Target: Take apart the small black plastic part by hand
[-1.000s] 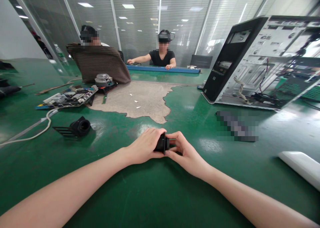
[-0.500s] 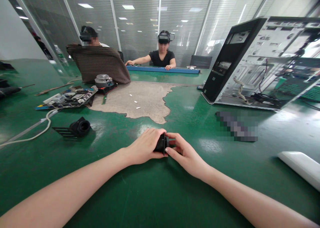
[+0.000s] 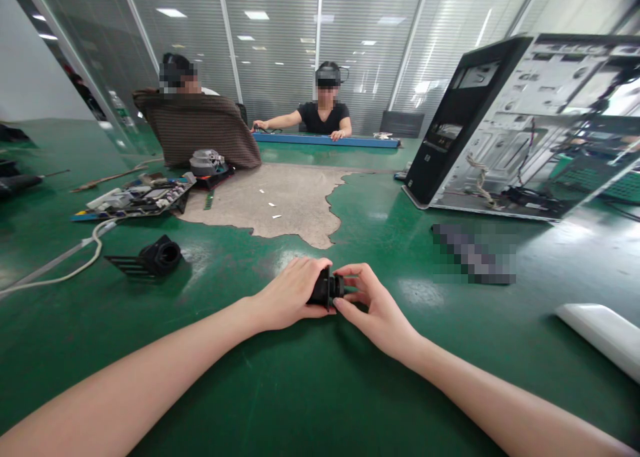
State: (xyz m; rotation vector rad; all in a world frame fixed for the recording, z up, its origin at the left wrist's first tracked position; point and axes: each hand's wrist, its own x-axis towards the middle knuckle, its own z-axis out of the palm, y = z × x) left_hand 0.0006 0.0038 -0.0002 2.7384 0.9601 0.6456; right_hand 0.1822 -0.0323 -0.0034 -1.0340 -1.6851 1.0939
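A small black part [image 3: 320,291] with a flat flange and a round knob-like end rests low over the green table, near the middle of the view. My left hand [image 3: 287,290] is wrapped round its left side. From the right, my right hand [image 3: 370,300] curves its fingers around the round end, thumb at the lower edge and fingertips at the upper edge and behind. Whether every fingertip touches the part is hard to tell. Another black part [image 3: 163,255], with a round opening and a slatted plate, lies to the left on the table.
An open computer case [image 3: 435,143] stands at the right. A circuit board [image 3: 140,197] and a white cable [image 3: 95,243] lie at the left. A white object [image 3: 600,337] sits at the right edge. Two people sit across the green table [image 3: 320,390].
My right hand's fingers have shifted slightly up and right and spread a little, so more of the round end shows. My left hand has stayed in place.
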